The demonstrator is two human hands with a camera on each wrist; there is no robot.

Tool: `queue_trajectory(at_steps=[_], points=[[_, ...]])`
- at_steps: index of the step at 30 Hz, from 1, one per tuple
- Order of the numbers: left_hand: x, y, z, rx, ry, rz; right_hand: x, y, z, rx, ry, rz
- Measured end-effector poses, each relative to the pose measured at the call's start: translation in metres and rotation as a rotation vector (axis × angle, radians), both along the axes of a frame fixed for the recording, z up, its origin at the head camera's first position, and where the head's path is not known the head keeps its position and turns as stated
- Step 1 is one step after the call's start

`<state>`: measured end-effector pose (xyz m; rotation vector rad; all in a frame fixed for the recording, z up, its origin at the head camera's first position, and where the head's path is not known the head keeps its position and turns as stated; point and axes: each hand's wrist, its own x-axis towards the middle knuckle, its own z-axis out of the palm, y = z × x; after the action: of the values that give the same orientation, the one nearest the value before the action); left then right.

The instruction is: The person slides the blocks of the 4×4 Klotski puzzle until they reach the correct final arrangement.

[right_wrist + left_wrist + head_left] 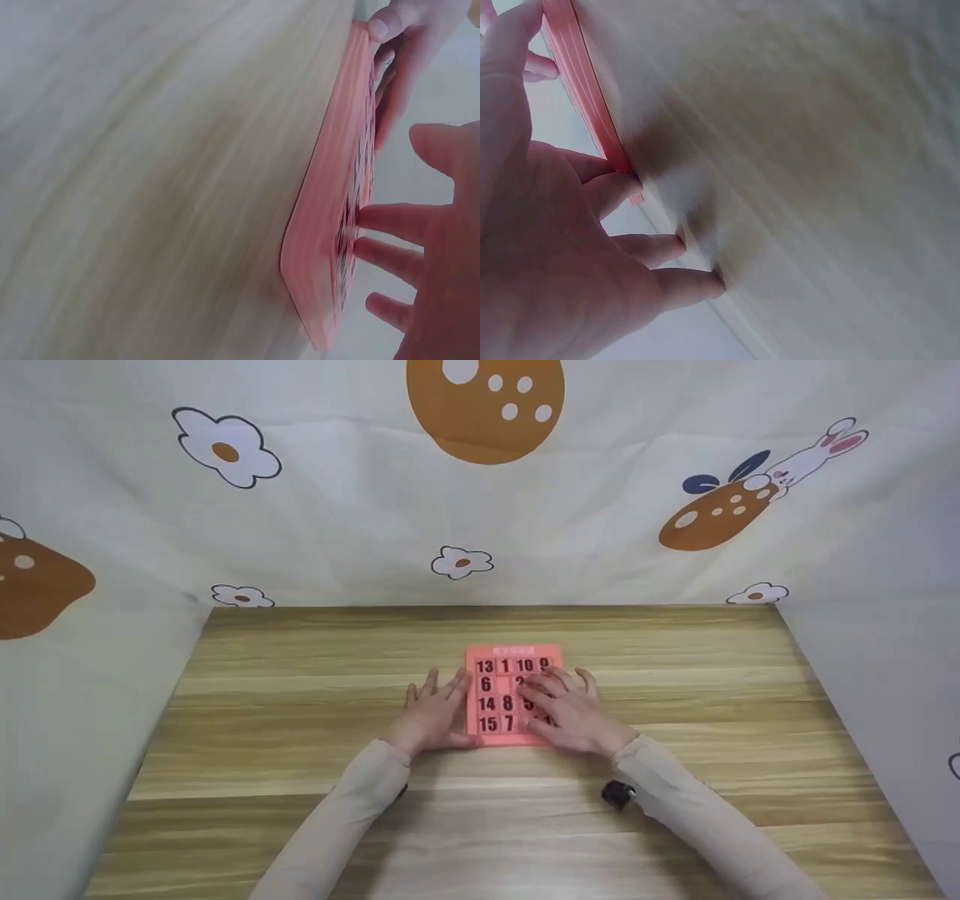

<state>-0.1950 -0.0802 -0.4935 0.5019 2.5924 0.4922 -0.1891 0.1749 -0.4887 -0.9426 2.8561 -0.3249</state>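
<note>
A pink sliding number puzzle (514,741) lies flat on the wooden table, its tiles printed with black numbers. One gap (506,685) shows in the second row, just right of the 6. My left hand (431,720) rests against the puzzle's left edge, with thumb and fingers spread; in the left wrist view, some fingertips (705,285) touch the table. Over the puzzle's right side lies my right hand (577,718), two fingers touching the tiles in the right wrist view. It covers several tiles on that side.
The wooden table (300,660) extends around the puzzle. Behind it hangs a pale cloth (337,510) printed with flowers and carrots, and pale walls (885,675) stand at the sides. A small black device (618,794) sits at the right wrist.
</note>
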Motion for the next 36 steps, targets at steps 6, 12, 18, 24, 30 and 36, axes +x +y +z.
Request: queue_trajectory(at_steps=[6, 12, 18, 24, 30, 36], points=[[0.000, 0.001, -0.002, -0.010, 0.005, -0.004, -0.004, -0.006, -0.003, -0.028, -0.048, 0.063], [0.001, 0.002, -0.003, 0.012, -0.002, -0.005, -0.005, 0.014, 0.000, -0.073, 0.070, -0.035], [0.001, 0.000, -0.002, 0.008, 0.001, 0.011, -0.003, 0.027, -0.005, -0.052, 0.143, -0.106], [0.000, -0.001, -0.002, 0.022, 0.015, -0.007, -0.004, 0.021, -0.006, -0.109, 0.064, -0.003], [0.000, 0.001, -0.001, 0.011, 0.004, -0.002, -0.007, 0.030, -0.003, -0.164, 0.038, 0.046], [0.000, 0.000, -0.001, -0.002, 0.005, -0.002, -0.003, 0.046, -0.002, -0.185, 0.095, 0.127]])
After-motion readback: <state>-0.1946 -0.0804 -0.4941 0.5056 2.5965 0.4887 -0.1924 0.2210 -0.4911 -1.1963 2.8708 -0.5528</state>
